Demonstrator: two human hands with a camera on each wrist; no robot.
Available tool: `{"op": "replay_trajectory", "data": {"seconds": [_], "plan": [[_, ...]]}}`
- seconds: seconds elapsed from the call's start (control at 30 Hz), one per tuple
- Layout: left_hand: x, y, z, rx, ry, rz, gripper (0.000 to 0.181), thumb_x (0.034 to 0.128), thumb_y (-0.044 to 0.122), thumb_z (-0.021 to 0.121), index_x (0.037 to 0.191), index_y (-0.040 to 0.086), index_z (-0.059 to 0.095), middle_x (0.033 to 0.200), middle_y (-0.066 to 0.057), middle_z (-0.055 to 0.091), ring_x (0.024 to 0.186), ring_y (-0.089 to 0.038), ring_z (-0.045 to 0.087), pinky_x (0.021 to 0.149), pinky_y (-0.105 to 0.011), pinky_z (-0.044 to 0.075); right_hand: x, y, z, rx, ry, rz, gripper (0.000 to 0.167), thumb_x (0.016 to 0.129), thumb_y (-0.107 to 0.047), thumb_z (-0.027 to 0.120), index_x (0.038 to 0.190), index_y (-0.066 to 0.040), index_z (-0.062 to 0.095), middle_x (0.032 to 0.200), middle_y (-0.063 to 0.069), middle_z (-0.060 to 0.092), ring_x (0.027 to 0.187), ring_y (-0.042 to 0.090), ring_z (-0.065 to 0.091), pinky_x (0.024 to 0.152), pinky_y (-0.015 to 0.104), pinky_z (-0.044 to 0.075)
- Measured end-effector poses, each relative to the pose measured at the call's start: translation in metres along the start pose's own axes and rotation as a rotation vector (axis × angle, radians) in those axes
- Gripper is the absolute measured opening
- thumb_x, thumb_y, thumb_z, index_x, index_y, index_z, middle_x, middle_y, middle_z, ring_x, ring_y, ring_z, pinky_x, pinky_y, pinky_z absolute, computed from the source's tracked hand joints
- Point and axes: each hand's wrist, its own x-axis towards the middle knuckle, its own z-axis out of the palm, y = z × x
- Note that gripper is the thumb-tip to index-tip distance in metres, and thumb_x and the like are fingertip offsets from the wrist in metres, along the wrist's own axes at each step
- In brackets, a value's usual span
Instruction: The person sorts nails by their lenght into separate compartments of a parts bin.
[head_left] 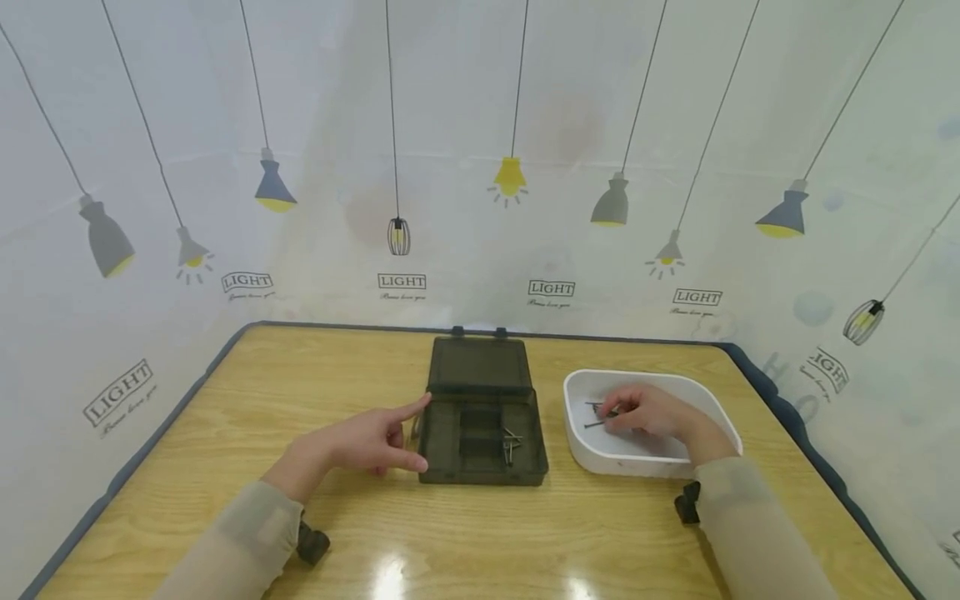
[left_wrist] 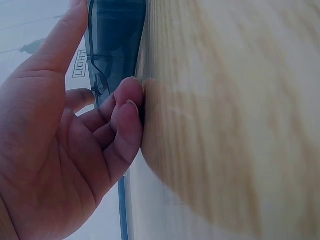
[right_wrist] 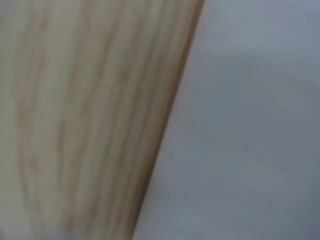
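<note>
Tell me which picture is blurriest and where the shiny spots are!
Right wrist view: blurriest, the table and pale surface beside it look soft and dim; head view: two white glare spots on the table, near the bottom edge; left wrist view: the left hand looks clearer.

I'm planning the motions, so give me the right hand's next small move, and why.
Probably pinch one fastener and lift it from the tray toward the box: the right hand is down at the fasteners there, the box lies open with similar ones inside, and the left hand touches its side.
</note>
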Motion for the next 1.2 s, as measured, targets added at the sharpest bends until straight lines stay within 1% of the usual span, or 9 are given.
{"op": "replay_trajectory", "data": {"seconds": [0.17, 0.23, 0.37, 0.47, 0.73, 0.87, 1.0, 1.1, 1.2], "plan": [[0.000, -0.001, 0.000, 0.002, -0.003, 0.002, 0.111, 0.0960, 0.052, 0.084, 0.179, 0.030, 0.013, 0.087, -0.008, 0.067, 0.064, -0.020, 0.064, 0.069, -0.038, 0.058, 0.001, 0.001, 0.003, -0.033, 0.006, -0.003, 0.020, 0.097, -0.027, 0.085, 0.114, -0.017, 0.082, 0.102, 0.000, 0.070, 0.091, 0.021, 0.055, 0.081, 0.033, 0.043], [0.000, -0.002, 0.000, 0.001, -0.004, -0.001, 0.112, 0.0959, 0.053, 0.084, 0.179, 0.030, 0.013, 0.087, -0.008, 0.068, 0.064, -0.020, 0.064, 0.069, -0.038, 0.058, 0.001, 0.001, 0.004, -0.038, 0.006, -0.008, 0.019, 0.097, -0.027, 0.085, 0.112, -0.017, 0.082, 0.101, 0.000, 0.069, 0.090, 0.020, 0.055, 0.080, 0.033, 0.043], [0.000, -0.002, 0.000, 0.003, -0.005, 0.000, 0.112, 0.0960, 0.053, 0.084, 0.179, 0.030, 0.012, 0.087, -0.008, 0.067, 0.064, -0.020, 0.064, 0.069, -0.038, 0.058, 0.001, 0.001, 0.006, -0.041, -0.011, -0.034, 0.016, 0.098, -0.026, 0.084, 0.107, -0.013, 0.080, 0.096, -0.001, 0.070, 0.086, 0.019, 0.054, 0.077, 0.030, 0.042], [-0.001, 0.000, 0.000, 0.002, -0.006, -0.003, 0.112, 0.0960, 0.052, 0.084, 0.179, 0.030, 0.012, 0.086, -0.008, 0.067, 0.064, -0.020, 0.064, 0.069, -0.038, 0.058, 0.002, 0.000, 0.007, -0.054, -0.017, -0.049, 0.015, 0.100, -0.025, 0.082, 0.104, -0.011, 0.079, 0.097, -0.002, 0.071, 0.087, 0.019, 0.054, 0.077, 0.029, 0.042], [0.000, -0.001, -0.001, 0.002, -0.007, -0.006, 0.112, 0.0959, 0.053, 0.084, 0.179, 0.031, 0.012, 0.086, -0.008, 0.066, 0.064, -0.020, 0.063, 0.068, -0.037, 0.056, 0.003, 0.000, 0.008, -0.123, 0.006, -0.037, 0.013, 0.102, -0.026, 0.079, 0.103, -0.012, 0.078, 0.100, -0.001, 0.072, 0.090, 0.017, 0.057, 0.081, 0.031, 0.044], [0.001, -0.004, -0.001, -0.006, -0.009, -0.006, 0.111, 0.0957, 0.054, 0.084, 0.178, 0.033, 0.012, 0.086, -0.009, 0.066, 0.064, -0.020, 0.062, 0.068, -0.038, 0.056, 0.002, 0.000, 0.006, -0.137, 0.027, -0.057, 0.015, 0.102, -0.026, 0.079, 0.105, -0.011, 0.078, 0.102, 0.001, 0.074, 0.093, 0.017, 0.059, 0.084, 0.030, 0.045], [0.003, -0.005, 0.000, -0.003, -0.009, 0.000, 0.111, 0.0960, 0.054, 0.083, 0.178, 0.034, 0.012, 0.086, -0.008, 0.066, 0.064, -0.020, 0.063, 0.069, -0.038, 0.057, -0.003, -0.003, 0.001, -0.133, 0.075, -0.064, 0.017, 0.104, -0.029, 0.078, 0.106, -0.012, 0.078, 0.101, 0.001, 0.072, 0.093, 0.017, 0.058, 0.083, 0.031, 0.046], [0.002, -0.004, 0.000, 0.000, -0.009, 0.000, 0.111, 0.0960, 0.054, 0.083, 0.178, 0.033, 0.012, 0.086, -0.008, 0.067, 0.064, -0.021, 0.064, 0.069, -0.038, 0.057, -0.008, -0.007, -0.003, -0.097, 0.106, -0.051, 0.017, 0.106, -0.030, 0.075, 0.109, -0.013, 0.075, 0.101, 0.002, 0.069, 0.094, 0.020, 0.058, 0.082, 0.034, 0.047], [0.001, -0.004, -0.001, 0.001, -0.008, -0.004, 0.111, 0.0958, 0.053, 0.084, 0.179, 0.032, 0.013, 0.086, -0.009, 0.067, 0.065, -0.021, 0.065, 0.069, -0.039, 0.058, -0.012, -0.012, -0.005, -0.064, 0.123, -0.057, 0.019, 0.108, -0.030, 0.073, 0.112, -0.012, 0.074, 0.102, 0.003, 0.069, 0.096, 0.022, 0.058, 0.081, 0.035, 0.048]]}}
